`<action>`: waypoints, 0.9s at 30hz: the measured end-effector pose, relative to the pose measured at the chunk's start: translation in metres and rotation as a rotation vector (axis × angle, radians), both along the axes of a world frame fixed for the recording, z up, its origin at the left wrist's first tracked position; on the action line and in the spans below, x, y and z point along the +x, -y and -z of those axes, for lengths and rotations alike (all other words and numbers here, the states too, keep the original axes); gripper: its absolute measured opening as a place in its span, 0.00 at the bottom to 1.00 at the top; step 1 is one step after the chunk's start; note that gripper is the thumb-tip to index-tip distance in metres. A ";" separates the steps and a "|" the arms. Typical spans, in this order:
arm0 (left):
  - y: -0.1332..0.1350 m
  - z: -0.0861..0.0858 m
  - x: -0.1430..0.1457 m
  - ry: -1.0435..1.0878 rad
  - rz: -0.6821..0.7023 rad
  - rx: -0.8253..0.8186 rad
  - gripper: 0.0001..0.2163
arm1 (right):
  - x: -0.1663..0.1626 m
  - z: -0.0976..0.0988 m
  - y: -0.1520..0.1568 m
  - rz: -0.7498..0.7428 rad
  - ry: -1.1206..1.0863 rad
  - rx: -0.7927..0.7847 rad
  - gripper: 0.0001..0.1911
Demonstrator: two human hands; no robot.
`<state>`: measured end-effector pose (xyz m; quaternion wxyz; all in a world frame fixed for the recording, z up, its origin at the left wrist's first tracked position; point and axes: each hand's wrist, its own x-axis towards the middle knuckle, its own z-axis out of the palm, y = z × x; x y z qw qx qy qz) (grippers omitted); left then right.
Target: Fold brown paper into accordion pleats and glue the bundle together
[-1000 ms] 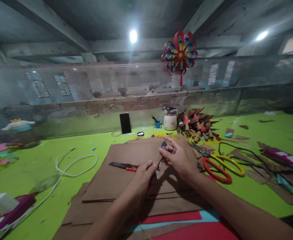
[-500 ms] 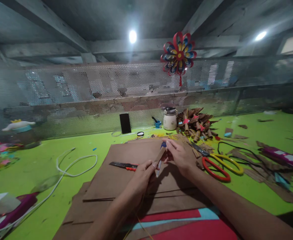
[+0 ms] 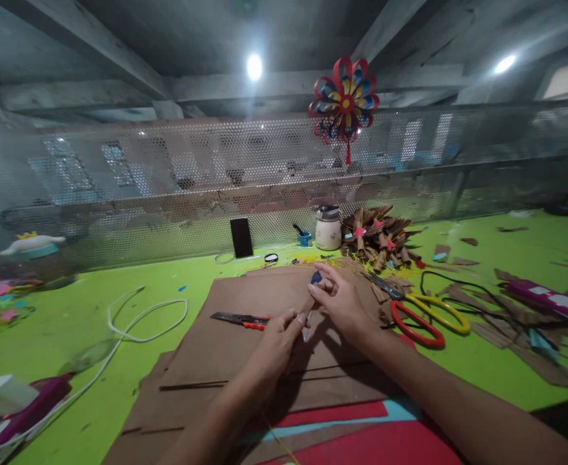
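Over a stack of brown paper sheets (image 3: 245, 297), both hands hold a narrow brown paper strip (image 3: 306, 304). My left hand (image 3: 278, 339) pinches its lower end between thumb and fingers. My right hand (image 3: 344, 305) presses its thumb on the upper part, with the forefinger raised beside a small dark blue piece (image 3: 316, 277) at the top. A white pointed bit (image 3: 306, 333) shows below the strip; whether it is joined cannot be told. Left of my hands lies a utility knife (image 3: 238, 318). To the right rest scissors (image 3: 429, 301) with red and yellow handles.
Behind the sheets stand a black phone-like slab (image 3: 241, 237), a blue pot (image 3: 305, 239) and a white jar (image 3: 328, 231). Brown paper figures (image 3: 383, 239) are heaped at the right. A white cable (image 3: 141, 339) crosses the left side; a paper flower (image 3: 346, 103) hangs above.
My right hand has shifted slightly left and down along the strip. Its thumb now lies across the strip and the forefinger is lifted. My left hand keeps its grip.
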<state>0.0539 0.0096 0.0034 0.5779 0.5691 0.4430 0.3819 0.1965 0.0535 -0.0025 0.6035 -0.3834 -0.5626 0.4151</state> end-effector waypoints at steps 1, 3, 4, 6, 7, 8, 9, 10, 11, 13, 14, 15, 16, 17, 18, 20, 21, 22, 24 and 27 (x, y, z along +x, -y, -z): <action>0.001 0.000 0.000 0.003 0.015 -0.010 0.14 | 0.002 -0.001 -0.001 0.021 0.016 0.003 0.26; 0.002 -0.001 -0.001 0.013 0.042 -0.027 0.13 | 0.005 -0.001 -0.003 0.053 0.041 -0.007 0.22; 0.002 -0.002 -0.002 0.022 0.054 -0.039 0.13 | 0.006 -0.002 -0.003 0.057 0.048 -0.021 0.22; 0.003 -0.001 -0.002 0.049 0.080 -0.061 0.12 | 0.009 -0.001 -0.005 0.046 0.054 -0.051 0.21; 0.003 -0.001 -0.002 0.065 0.096 -0.075 0.11 | 0.010 -0.001 -0.005 0.043 0.061 -0.055 0.20; 0.004 -0.001 -0.003 0.082 0.111 -0.090 0.11 | 0.011 -0.001 -0.006 0.044 0.071 -0.047 0.20; 0.004 -0.001 -0.003 0.102 0.126 -0.105 0.11 | 0.012 -0.001 -0.006 0.045 0.083 -0.031 0.19; 0.004 -0.001 -0.003 0.121 0.136 -0.117 0.11 | 0.013 -0.001 -0.007 0.042 0.088 -0.013 0.19; 0.004 -0.001 -0.003 0.138 0.140 -0.128 0.10 | 0.013 -0.001 -0.007 0.031 0.089 0.001 0.20; 0.004 -0.002 -0.003 0.170 0.147 -0.154 0.10 | 0.014 -0.002 -0.007 -0.009 0.092 0.010 0.21; 0.003 -0.003 -0.004 0.184 0.154 -0.169 0.10 | 0.014 -0.003 -0.007 -0.033 0.103 0.007 0.22; 0.003 -0.003 -0.004 0.195 0.162 -0.185 0.11 | 0.015 -0.004 -0.006 -0.053 0.119 0.003 0.22; 0.002 -0.003 -0.005 0.206 0.170 -0.204 0.11 | 0.015 -0.006 -0.006 -0.066 0.141 0.000 0.23; 0.002 -0.003 -0.005 0.220 0.181 -0.226 0.12 | 0.015 -0.007 -0.005 -0.075 0.166 -0.001 0.23; 0.001 -0.003 -0.006 0.237 0.194 -0.249 0.14 | 0.016 -0.008 -0.005 -0.083 0.190 0.000 0.23; 0.000 -0.003 -0.008 0.275 0.218 -0.291 0.17 | 0.017 -0.010 -0.004 -0.108 0.230 0.011 0.22; 0.000 -0.003 -0.008 0.290 0.229 -0.313 0.18 | 0.017 -0.011 -0.004 -0.133 0.248 0.017 0.22; 0.000 -0.004 -0.009 0.304 0.234 -0.332 0.18 | 0.017 -0.012 -0.003 -0.168 0.266 0.024 0.22; -0.001 -0.005 -0.009 0.330 0.223 -0.361 0.17 | 0.017 -0.014 -0.002 -0.252 0.303 0.026 0.23; -0.002 -0.005 -0.008 0.348 0.209 -0.366 0.13 | 0.013 -0.018 -0.001 -0.346 0.345 0.008 0.23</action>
